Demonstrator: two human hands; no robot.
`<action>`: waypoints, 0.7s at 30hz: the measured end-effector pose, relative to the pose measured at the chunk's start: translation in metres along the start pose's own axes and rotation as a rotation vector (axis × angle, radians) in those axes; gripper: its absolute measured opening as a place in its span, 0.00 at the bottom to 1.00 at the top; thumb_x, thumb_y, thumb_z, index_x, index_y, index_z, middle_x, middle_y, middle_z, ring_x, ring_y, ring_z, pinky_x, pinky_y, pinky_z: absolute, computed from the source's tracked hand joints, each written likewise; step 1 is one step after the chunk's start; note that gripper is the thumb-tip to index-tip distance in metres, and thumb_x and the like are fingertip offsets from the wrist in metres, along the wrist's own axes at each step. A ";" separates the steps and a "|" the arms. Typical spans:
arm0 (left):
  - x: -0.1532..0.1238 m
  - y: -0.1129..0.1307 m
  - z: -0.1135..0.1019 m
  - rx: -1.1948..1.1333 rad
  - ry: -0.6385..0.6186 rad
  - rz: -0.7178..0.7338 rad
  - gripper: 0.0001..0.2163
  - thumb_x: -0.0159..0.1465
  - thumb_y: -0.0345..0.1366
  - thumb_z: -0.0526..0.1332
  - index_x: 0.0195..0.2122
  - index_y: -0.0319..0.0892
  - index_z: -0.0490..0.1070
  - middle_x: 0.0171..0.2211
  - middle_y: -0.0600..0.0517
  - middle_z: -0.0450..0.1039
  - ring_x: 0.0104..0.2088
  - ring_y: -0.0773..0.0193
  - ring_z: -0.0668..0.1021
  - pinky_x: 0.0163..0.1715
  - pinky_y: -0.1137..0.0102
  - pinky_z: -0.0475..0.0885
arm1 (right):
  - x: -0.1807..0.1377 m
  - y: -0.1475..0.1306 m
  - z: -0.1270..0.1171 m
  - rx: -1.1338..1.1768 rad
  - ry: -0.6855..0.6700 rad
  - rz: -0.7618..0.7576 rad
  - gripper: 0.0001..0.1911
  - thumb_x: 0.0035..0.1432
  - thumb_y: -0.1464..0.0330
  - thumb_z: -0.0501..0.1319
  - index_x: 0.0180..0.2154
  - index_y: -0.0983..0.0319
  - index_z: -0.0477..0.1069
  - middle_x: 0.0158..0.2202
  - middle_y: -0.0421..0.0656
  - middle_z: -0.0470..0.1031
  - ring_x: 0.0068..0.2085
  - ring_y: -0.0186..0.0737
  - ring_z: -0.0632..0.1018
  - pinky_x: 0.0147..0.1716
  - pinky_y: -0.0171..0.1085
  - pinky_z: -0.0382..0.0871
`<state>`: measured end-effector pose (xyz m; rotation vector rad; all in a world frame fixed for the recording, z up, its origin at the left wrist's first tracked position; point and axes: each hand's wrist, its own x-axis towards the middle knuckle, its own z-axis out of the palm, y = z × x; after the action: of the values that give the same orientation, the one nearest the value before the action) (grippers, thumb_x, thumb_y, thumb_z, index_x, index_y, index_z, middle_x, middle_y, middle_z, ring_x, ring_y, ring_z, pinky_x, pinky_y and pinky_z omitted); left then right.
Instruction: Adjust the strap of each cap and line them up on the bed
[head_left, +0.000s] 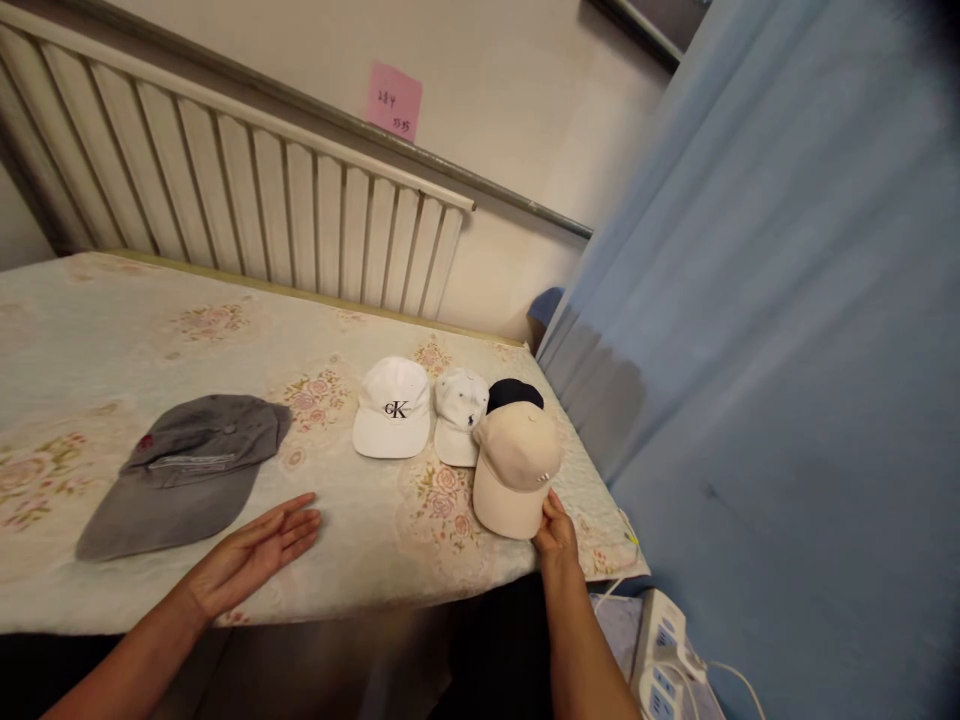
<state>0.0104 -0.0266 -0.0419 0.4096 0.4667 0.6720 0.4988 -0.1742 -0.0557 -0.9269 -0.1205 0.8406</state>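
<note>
My right hand (556,528) pinches the brim of a beige cap (514,468) at the right end of the table. That cap partly covers a dark navy cap (514,392) behind it. A small white cap (457,408) and a white cap with a "CK" logo (393,408) lie in a row to its left. My left hand (255,552) hovers open, palm up, over the flowered tablecloth (360,520), just right of a grey cap (187,465) lying on the left.
A white radiator (247,190) runs along the wall behind the table, with a pink note (394,100) above it. A blue curtain (765,330) hangs close on the right. A white power strip (664,665) with cords lies on the floor below.
</note>
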 end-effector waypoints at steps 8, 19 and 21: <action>0.002 0.000 -0.006 -0.054 -0.007 -0.034 0.17 0.64 0.30 0.57 0.55 0.38 0.70 0.51 0.37 0.73 0.52 0.51 0.75 0.58 0.57 0.65 | -0.001 -0.010 -0.025 -0.091 0.053 0.113 0.18 0.42 0.82 0.60 0.37 0.62 0.73 0.29 0.40 0.81 0.28 0.38 0.81 0.30 0.35 0.78; 0.003 0.000 -0.006 -0.049 -0.019 -0.036 0.17 0.64 0.30 0.57 0.55 0.39 0.70 0.50 0.38 0.74 0.52 0.53 0.75 0.58 0.58 0.64 | -0.013 -0.025 -0.039 -0.189 0.026 0.145 0.19 0.41 0.81 0.62 0.38 0.62 0.74 0.30 0.41 0.82 0.28 0.38 0.82 0.30 0.35 0.79; 0.003 0.000 -0.007 -0.045 -0.022 -0.034 0.17 0.65 0.30 0.57 0.55 0.39 0.70 0.50 0.37 0.74 0.52 0.53 0.75 0.58 0.58 0.64 | -0.014 -0.025 -0.039 -0.196 0.026 0.139 0.19 0.40 0.81 0.63 0.38 0.62 0.74 0.29 0.40 0.82 0.27 0.38 0.82 0.29 0.34 0.78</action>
<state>0.0092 -0.0231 -0.0483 0.3659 0.4364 0.6432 0.5211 -0.2176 -0.0575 -1.1399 -0.1181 0.9570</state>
